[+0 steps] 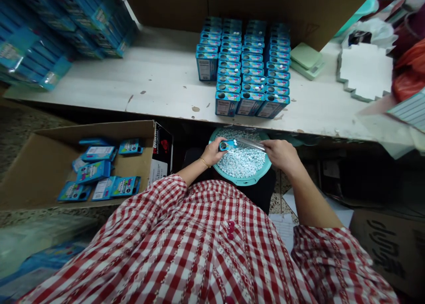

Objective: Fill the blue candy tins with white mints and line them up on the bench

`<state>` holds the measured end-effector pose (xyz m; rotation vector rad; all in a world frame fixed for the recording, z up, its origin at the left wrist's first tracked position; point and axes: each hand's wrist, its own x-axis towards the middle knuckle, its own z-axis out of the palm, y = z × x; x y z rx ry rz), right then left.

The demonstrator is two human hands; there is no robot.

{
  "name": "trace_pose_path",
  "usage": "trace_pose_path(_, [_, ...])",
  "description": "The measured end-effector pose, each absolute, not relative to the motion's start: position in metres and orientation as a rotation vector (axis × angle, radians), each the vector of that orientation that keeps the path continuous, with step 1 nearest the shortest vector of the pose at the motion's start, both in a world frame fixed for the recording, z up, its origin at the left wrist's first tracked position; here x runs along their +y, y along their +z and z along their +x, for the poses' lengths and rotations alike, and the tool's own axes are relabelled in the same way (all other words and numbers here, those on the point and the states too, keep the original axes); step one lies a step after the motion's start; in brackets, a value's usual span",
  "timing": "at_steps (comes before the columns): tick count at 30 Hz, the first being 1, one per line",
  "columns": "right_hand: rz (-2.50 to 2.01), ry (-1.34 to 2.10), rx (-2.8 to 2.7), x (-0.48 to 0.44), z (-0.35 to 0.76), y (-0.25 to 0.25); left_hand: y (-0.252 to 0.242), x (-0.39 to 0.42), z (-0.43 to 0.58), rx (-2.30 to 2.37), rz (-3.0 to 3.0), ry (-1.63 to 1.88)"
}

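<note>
My left hand (212, 153) is closed around a small blue candy box (228, 145), which it holds over a turquoise basin (244, 181). A few white candies show on the box's end. White candy pellets (241, 162) fill the basin, which rests on my lap. In my right hand (283, 154) is a long, narrow, shiny scoop (251, 144), its tip pointing left toward the box, above the pellets. Whether the scoop's tip touches the box I cannot tell.
Rows of upright blue boxes (252, 73) stand on the white table (159, 82), some with pellets on top. Left are wrapped box stacks (89, 20) and a cardboard carton (29, 171) with several blue boxes. A pale green scale (307, 60) sits right.
</note>
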<state>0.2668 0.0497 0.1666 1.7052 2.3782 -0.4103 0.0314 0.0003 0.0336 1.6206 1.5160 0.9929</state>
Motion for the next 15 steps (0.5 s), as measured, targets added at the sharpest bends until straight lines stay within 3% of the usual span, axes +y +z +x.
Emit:
trace_pose_path(7, [1.954,-0.787,2.554,0.043,0.305,0.122,0.020,-0.001,0.027,1.315,1.167,1.241])
trace_pose_path(15, [2.016,-0.942,2.622,0.037,0.319,0.100,0.042,0.005,0.036,1.426,1.324,1.167])
